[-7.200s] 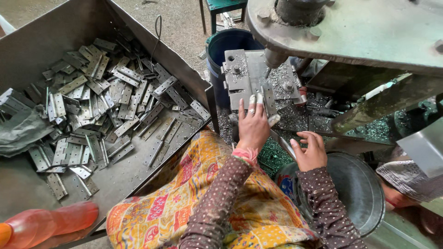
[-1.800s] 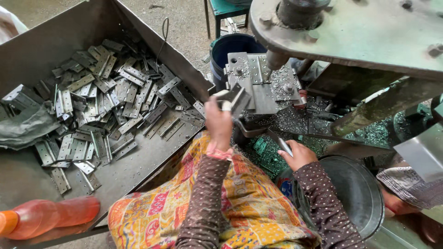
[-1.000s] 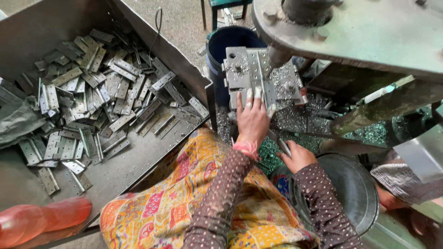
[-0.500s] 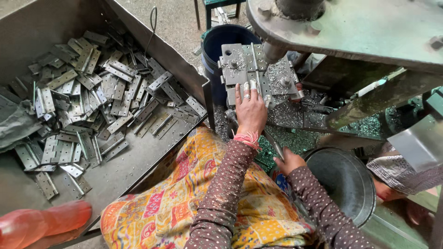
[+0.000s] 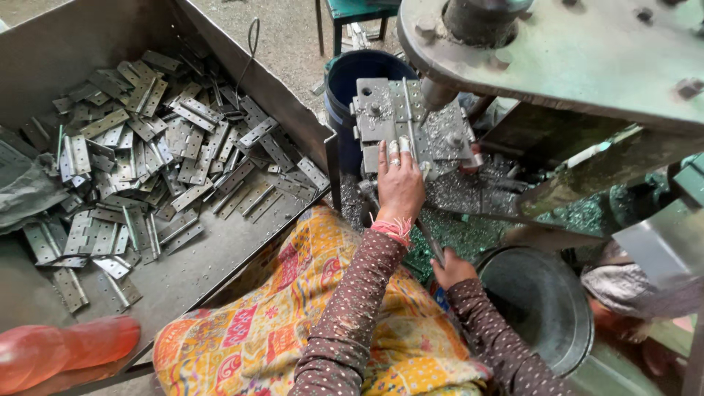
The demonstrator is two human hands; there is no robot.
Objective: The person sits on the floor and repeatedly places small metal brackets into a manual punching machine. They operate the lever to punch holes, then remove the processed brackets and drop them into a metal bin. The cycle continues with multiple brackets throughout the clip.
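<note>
Hinge plate (image 5: 387, 150) lies flat on the die block (image 5: 411, 121) under the green press frame (image 5: 587, 51), and our left hand (image 5: 400, 183) rests on it. That grip is open and flat: the fingers (image 5: 394, 150) stretch forward, pressing the plate down against the block rather than closing round it. A ring shows on one finger.

Our right hand (image 5: 453, 268) sits lower, near our lap, just beside the rim of the round metal bowl (image 5: 539, 308). Its grip is curled tight around a thin metal rod (image 5: 433, 246) that sticks up and away from the fist; the fingers themselves are mostly hidden, so we cannot tell how much of the rod they cover.

Metal swarf (image 5: 469, 198) covers the table around the die block. A blue bucket (image 5: 352, 77) stands behind the block. To our left, the grey bin (image 5: 66, 37) holds a loose heap of hinges (image 5: 147, 161), well apart from both hands. A flowered yellow cloth (image 5: 286, 330) covers our lap, and an orange bottle (image 5: 66, 352) lies at the bin's near corner.
</note>
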